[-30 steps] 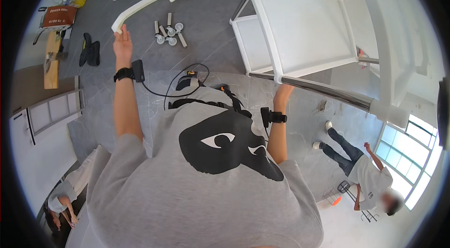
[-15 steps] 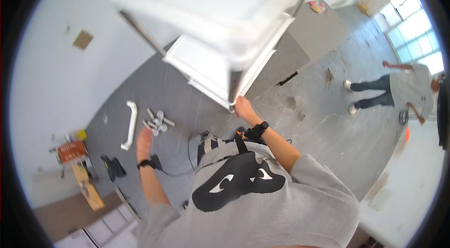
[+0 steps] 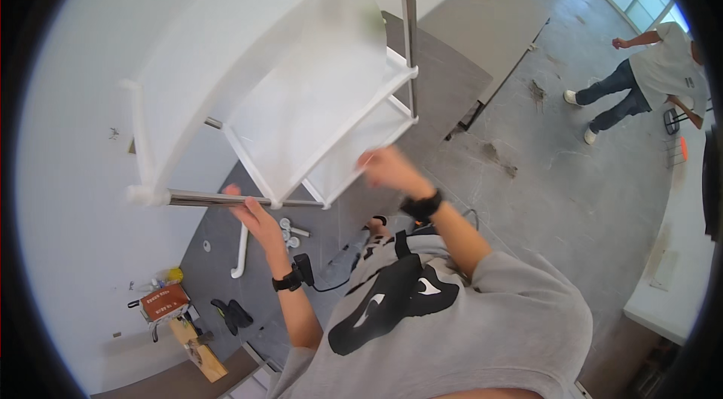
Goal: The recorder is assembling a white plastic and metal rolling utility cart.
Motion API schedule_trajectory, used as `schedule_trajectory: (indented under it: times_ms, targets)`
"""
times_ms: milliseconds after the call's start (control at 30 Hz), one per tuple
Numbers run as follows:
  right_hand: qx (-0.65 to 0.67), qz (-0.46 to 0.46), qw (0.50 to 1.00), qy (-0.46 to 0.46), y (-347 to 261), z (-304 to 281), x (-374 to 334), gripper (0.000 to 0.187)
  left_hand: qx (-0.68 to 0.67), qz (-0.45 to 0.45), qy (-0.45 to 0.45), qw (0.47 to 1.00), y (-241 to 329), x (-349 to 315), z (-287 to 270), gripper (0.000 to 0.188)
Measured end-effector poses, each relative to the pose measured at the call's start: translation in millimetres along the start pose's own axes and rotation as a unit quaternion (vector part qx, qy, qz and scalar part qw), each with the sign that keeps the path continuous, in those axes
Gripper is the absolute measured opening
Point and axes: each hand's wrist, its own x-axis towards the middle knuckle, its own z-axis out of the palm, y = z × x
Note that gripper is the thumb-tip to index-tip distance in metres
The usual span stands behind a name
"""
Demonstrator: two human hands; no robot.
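A white tiered shelf rack (image 3: 301,90) with shiny metal poles leans in front of me, its near end angled to the left. My left hand (image 3: 260,222) is closed round a metal pole (image 3: 196,198) between the top shelf and the middle one, with fingertips behind it and the thumb in front. Beside the outer edge of the lowest shelf (image 3: 350,154) is my right hand (image 3: 392,171). It is smeared by motion, so I cannot tell whether it touches the edge or how its fingers are set.
White castors (image 3: 290,233) and a curved white tube (image 3: 240,252) lie on the floor near my left hand. A grey table (image 3: 493,30) stands beyond the rack. Far right, another person (image 3: 640,75) stands. Black shoes (image 3: 232,314) and a red-brown box (image 3: 164,302) are at lower left.
The rack has tipped over and swung to the left. My left hand has risen from near the castors to the pole. My right hand has let go of a pole's lower end.
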Motion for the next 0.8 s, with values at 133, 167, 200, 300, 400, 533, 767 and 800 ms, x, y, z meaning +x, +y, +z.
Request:
schedule_trajectory:
  times_ms: [133,167,200,300,400,533,767,800]
  targets:
    - [-0.214,-0.372,0.727,0.536,-51,-98,51,0.026,-0.082,-0.010,-0.063,0.995,-34,-1,23,0.034]
    - [-0.212,-0.377,0.721,0.541,-56,-104,59,0.026,-0.120,-0.020,-0.042,0.992,-38,-4,26,0.031]
    - [-0.092,-0.339,0.807,0.475,-58,-110,69,0.027,-0.128,-0.011,-0.044,0.991,-38,-6,29,0.031]
    - [0.081,-0.256,0.895,0.358,-41,-135,75,0.027,-0.135,-0.032,0.007,0.990,-43,-3,37,0.027]
    - [0.028,-0.288,0.885,0.364,-30,-103,34,0.028,-0.124,0.028,0.002,0.992,-90,33,21,0.035]
    - [-0.038,-0.295,0.878,0.375,-29,-55,-25,0.032,0.043,0.032,-0.040,0.998,-110,122,19,0.046]
    - [-0.175,-0.292,0.893,0.296,-22,57,-54,0.053,-0.106,0.031,0.085,0.990,10,142,46,0.052]
    - [-0.194,-0.336,0.891,0.238,-22,71,-55,0.056,-0.173,0.062,0.079,0.980,39,119,35,0.054]
